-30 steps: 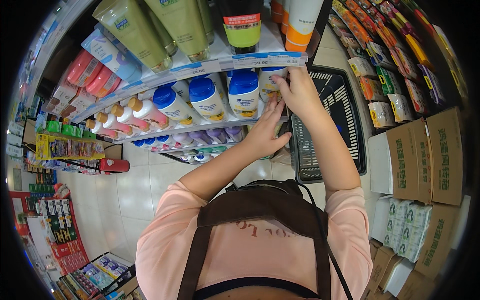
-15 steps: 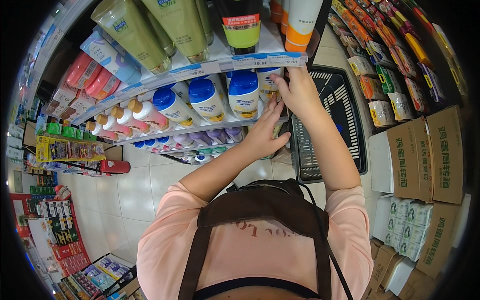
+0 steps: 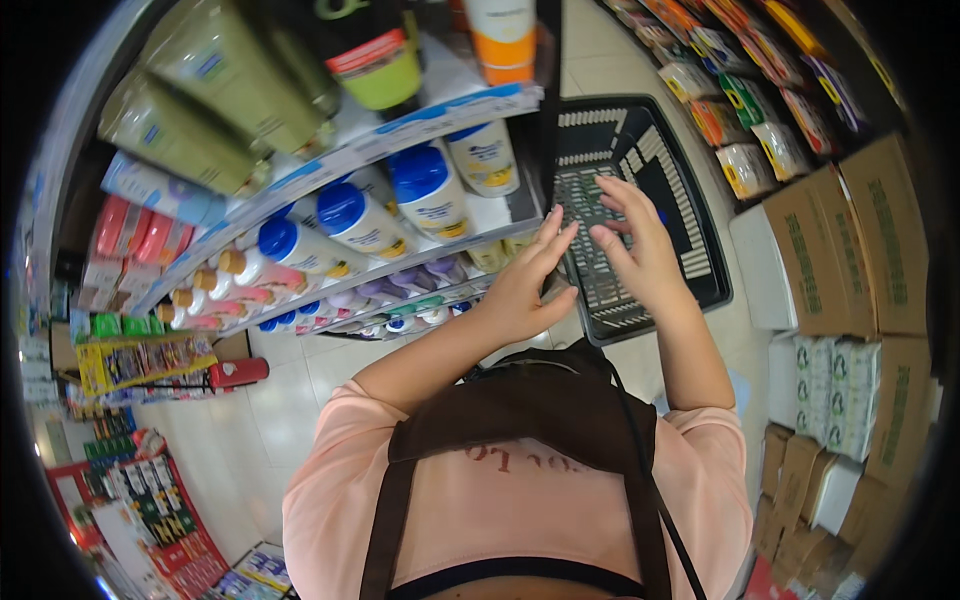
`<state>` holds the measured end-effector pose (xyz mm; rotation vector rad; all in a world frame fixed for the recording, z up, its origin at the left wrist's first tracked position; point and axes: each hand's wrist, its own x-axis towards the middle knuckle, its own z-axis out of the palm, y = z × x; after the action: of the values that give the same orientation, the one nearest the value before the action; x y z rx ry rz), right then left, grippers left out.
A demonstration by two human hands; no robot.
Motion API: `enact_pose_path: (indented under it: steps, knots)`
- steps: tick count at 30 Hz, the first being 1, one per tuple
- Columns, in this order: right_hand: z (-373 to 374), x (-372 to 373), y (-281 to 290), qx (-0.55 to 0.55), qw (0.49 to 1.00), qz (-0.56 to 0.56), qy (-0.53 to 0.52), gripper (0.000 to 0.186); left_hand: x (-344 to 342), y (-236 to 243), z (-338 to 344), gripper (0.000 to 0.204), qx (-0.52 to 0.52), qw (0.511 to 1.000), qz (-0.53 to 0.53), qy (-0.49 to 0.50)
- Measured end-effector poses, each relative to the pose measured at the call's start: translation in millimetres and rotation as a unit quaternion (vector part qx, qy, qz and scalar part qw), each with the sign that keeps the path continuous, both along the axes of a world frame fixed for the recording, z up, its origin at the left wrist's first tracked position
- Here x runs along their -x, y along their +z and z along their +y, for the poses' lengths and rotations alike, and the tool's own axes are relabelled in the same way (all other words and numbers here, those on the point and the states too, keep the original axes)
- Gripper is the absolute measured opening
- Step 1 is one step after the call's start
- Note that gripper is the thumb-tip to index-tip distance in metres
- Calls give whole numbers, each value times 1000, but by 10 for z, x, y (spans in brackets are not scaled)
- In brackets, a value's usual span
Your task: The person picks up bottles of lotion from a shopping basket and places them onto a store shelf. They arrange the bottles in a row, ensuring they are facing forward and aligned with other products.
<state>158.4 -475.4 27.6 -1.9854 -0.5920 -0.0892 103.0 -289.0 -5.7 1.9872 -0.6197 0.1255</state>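
Note:
My left hand [image 3: 533, 283] is stretched out beside the shelf's right end, its fingers extended and nothing held. To its right, my right hand [image 3: 640, 245] hovers over a dark plastic shopping basket [image 3: 692, 240], fingers spread and bare. The basket has slotted walls and stands to the right of the shelf. White shampoo bottles with blue caps [image 3: 436, 205] line the middle shelf just beyond my left hand. One such bottle [image 3: 483, 160] stands at that shelf's right end, its cap hidden behind the shelf edge above.
Green tubes [image 3: 235, 80] and an orange-and-white tube [image 3: 502, 40] stand on the upper shelf [image 3: 430, 122]. Packaged snacks [image 3: 745, 170] hang on the right. Cardboard boxes [image 3: 825, 260] and wrapped tissue packs [image 3: 835, 395] are stacked at my right. Tiled floor [image 3: 270, 410] lies at left.
My right hand has left the shelf's end bottle and moved down and right over the basket. My left hand has stayed near the shelf end. The view has shifted, bringing the shelf leftward.

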Motion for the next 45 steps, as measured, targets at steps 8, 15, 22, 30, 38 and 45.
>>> enact_pose_path:
  steps: [8, 15, 22, 30, 38, 45]
  knots:
    - [-1321, -406, -976, 191, 951, 128, -206, 38, -581, -479, -709, 71, -28, 982, 169, -75]
    - [-1690, -852, -1666, 288, 922, 171, -195, 42, -1322, -1252, -1504, 80, -160, 943, 268, -112]
    - [-1587, -1180, -1899, 365, 878, 246, -187, 62, -1673, -1619, -1795, 85, -225, 901, 371, -17]
    - [-1574, -1357, -2293, 369, 876, 263, -165, 62, -1840, -2176, -2003, 79, -247, 918, 308, 29]
    - [-1510, -1212, -2281, 401, 888, 194, -113, 34, -1817, -2277, -1962, 61, -230, 911, 338, 48]
    - [-1398, -1142, -2269, 411, 899, 133, -71, 40, -1668, -2024, -1819, 60, -286, 905, 311, 50]
